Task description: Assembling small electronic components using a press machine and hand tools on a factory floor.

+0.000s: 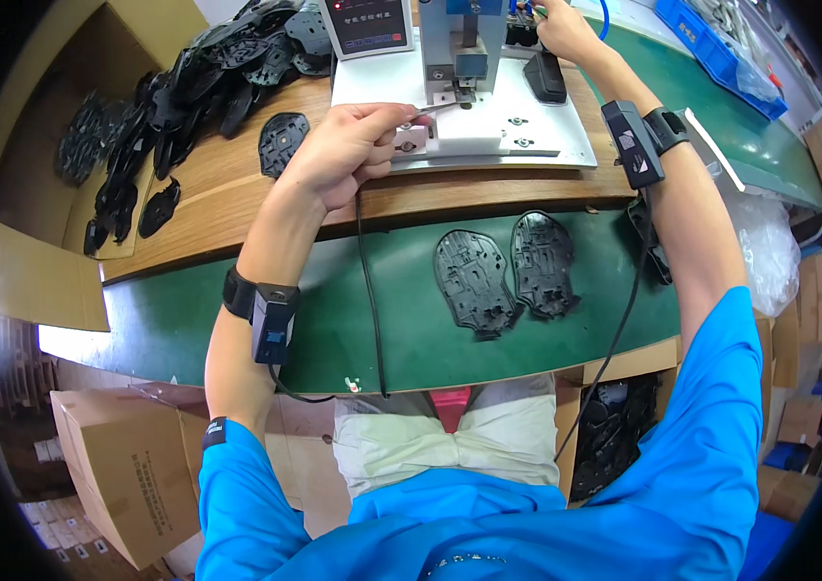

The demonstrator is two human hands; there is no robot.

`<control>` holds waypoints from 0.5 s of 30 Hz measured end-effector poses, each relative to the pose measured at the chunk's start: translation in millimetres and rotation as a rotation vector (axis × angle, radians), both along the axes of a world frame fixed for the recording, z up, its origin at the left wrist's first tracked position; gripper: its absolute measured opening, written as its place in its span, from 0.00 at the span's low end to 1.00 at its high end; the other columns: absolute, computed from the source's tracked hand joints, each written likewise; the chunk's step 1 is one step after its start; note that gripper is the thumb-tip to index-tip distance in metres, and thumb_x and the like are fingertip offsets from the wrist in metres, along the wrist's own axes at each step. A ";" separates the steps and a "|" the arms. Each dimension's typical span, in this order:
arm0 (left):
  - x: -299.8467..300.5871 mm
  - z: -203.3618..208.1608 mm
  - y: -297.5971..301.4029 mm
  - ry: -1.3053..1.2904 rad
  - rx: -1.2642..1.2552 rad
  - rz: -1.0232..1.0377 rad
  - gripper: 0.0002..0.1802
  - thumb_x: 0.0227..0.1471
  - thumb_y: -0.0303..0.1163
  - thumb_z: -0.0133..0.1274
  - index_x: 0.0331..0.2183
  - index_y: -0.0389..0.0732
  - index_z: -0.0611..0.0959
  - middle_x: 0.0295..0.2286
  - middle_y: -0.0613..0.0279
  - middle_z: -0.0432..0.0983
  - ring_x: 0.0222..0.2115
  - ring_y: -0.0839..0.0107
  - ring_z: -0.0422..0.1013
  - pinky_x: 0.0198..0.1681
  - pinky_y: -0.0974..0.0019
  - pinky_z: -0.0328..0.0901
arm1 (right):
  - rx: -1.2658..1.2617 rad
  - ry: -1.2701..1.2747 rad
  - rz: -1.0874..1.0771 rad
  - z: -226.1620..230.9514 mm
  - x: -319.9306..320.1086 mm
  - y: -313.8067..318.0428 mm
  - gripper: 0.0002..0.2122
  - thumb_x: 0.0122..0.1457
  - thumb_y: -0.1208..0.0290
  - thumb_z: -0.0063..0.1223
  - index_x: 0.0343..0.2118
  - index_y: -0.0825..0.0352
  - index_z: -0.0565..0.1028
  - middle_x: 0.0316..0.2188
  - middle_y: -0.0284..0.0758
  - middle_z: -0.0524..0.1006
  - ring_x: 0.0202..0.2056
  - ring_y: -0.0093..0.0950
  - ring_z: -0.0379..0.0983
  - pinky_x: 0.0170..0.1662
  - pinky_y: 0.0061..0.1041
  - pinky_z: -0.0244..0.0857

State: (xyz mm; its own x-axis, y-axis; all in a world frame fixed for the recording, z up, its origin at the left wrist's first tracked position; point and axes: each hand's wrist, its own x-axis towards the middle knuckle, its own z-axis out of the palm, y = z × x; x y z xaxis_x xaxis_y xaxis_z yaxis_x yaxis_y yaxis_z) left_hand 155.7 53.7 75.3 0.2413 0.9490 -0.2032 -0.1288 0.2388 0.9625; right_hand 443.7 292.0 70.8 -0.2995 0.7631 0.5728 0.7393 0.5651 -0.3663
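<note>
My left hand point(357, 145) is closed in a pinch on thin metal tweezers point(437, 106). Their tip reaches under the head of a small bench press point(438, 48), at the white block point(464, 136) on its pale base plate point(566, 150). Up at the press's right side, my right hand point(569, 34) has its fingers curled by a black fitting point(521, 31) near a blue tube; what the fingertips grip is partly cut off by the picture's upper edge. Two black plastic shells point(472, 281) point(543, 261) lie side by side on the green table in front of me.
A control box point(368, 24) stands left of the press. Black shells point(246, 58) are heaped on the wooden board point(227, 208), by an open carton point(33, 286). A cable point(364, 281) hangs over the table edge. A blue bin point(721, 63) sits far right; a carton of black parts point(619, 426) is below.
</note>
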 end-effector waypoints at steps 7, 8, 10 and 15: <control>1.7 1.1 -1.0 -0.073 -0.063 0.020 0.15 0.65 0.33 0.52 0.45 0.31 0.82 0.16 0.81 0.52 0.15 0.84 0.45 0.18 0.73 0.41 | 0.051 0.000 0.043 -3.3 -1.6 6.6 0.13 0.64 0.75 0.43 0.47 0.70 0.77 0.39 0.55 0.80 0.43 0.53 0.77 0.46 0.45 0.71; 4.3 1.3 -1.3 -0.070 -0.066 0.019 0.15 0.65 0.33 0.52 0.45 0.31 0.82 0.16 0.81 0.52 0.15 0.84 0.45 0.18 0.73 0.41 | 0.048 0.003 0.042 -2.9 -1.1 6.4 0.13 0.64 0.75 0.43 0.47 0.70 0.77 0.39 0.55 0.80 0.43 0.53 0.77 0.46 0.45 0.71; 14.2 3.2 -2.8 -0.039 -0.056 0.084 0.15 0.65 0.32 0.51 0.44 0.30 0.82 0.16 0.81 0.52 0.15 0.85 0.45 0.18 0.73 0.41 | 0.005 -0.029 -0.031 -1.8 4.3 7.8 0.13 0.63 0.75 0.44 0.47 0.70 0.77 0.40 0.55 0.80 0.43 0.53 0.77 0.47 0.45 0.71; 3.3 23.1 -12.8 0.342 0.124 0.031 0.14 0.62 0.33 0.54 0.41 0.33 0.87 0.16 0.79 0.59 0.15 0.87 0.52 0.18 0.75 0.46 | -0.052 -0.031 -0.045 3.0 -5.4 -3.4 0.14 0.63 0.74 0.44 0.48 0.69 0.77 0.39 0.55 0.80 0.42 0.52 0.78 0.46 0.43 0.72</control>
State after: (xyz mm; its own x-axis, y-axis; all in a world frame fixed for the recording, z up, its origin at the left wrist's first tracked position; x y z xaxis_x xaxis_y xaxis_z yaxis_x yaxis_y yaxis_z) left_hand 159.0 41.0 98.4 0.1503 0.9771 -0.1503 0.2000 0.1189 0.9726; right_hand 438.3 288.6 73.8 -0.2809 0.8048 0.5229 0.7752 0.5115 -0.3708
